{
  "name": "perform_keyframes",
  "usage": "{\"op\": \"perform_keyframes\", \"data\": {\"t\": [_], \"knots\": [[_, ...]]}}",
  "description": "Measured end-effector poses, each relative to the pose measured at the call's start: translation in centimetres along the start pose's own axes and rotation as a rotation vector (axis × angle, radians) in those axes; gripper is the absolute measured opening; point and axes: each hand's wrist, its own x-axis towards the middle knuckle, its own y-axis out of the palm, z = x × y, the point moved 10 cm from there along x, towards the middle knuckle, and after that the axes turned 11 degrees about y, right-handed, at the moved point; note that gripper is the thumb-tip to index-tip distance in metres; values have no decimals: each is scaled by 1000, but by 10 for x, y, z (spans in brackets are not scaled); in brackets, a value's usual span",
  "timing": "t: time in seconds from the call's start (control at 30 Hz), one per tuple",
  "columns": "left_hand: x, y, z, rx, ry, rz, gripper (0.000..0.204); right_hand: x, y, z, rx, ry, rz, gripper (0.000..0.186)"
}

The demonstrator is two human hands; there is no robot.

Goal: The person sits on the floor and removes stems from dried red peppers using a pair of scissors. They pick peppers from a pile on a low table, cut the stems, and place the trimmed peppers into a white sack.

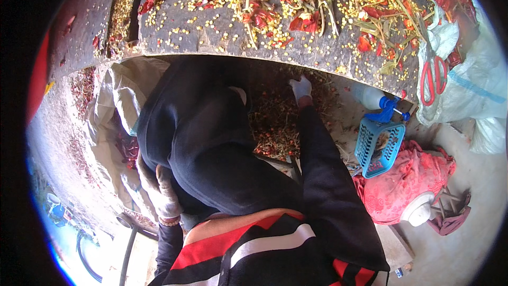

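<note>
My right hand [301, 89], in a white glove, reaches under the table edge over a heap of dried plant bits and red pepper scraps [275, 122] on the floor. Its fingers look stretched apart, with nothing visible in them. My left hand [161, 193], also gloved, lies with long, extended fingers against the side of my leg, beside a pale woven sack [98, 119]. Dark red dried peppers [127, 151] show at the sack's opening. Above my legs, the dark wooden table [185, 39] bears yellow pepper seeds, torn red peppers [306, 22] and dry stems.
Red-handled scissors [434, 80] hang at the table's right edge by white plastic sacks [465, 90]. Below them are a clear bottle with a blue top [373, 98], a blue basket [363, 145], a red patterned cloth [407, 177] and a white round object [418, 209].
</note>
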Motion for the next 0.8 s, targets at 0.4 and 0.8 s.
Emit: {"op": "perform_keyframes", "data": {"t": [0.4,0.8], "knots": [[-1,-1,-26,84,140,-41,58,-206,-52,143,1213,-156,828,26],[-15,-2,-58,439,304,-155,65,-502,-138,367,775,-795,986,19]]}}
